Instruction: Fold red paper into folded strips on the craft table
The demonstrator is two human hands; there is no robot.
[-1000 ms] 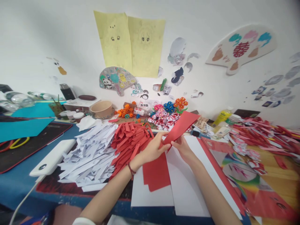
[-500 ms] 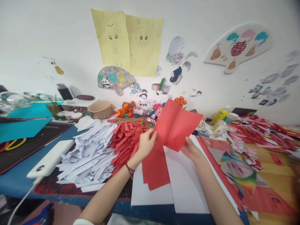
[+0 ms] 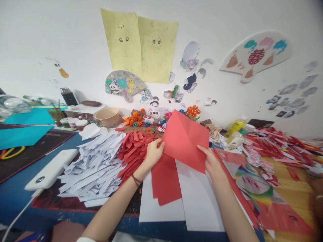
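Near my view's centre, one creased, flat red paper sheet (image 3: pixel 186 137): left hand (image 3: pixel 154 153), grip pinched on its eight-o'clock edge; right hand (image 3: pixel 212 160), likewise at four. Toward nine I count two heaps: narrow white strips (image 3: pixel 92 169), folded red strips (image 3: pixel 136 146).

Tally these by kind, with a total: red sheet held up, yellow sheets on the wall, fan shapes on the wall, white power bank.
Held red sheet: 1
Yellow sheets: 2
Fan shapes: 2
Power bank: 1
Total: 6
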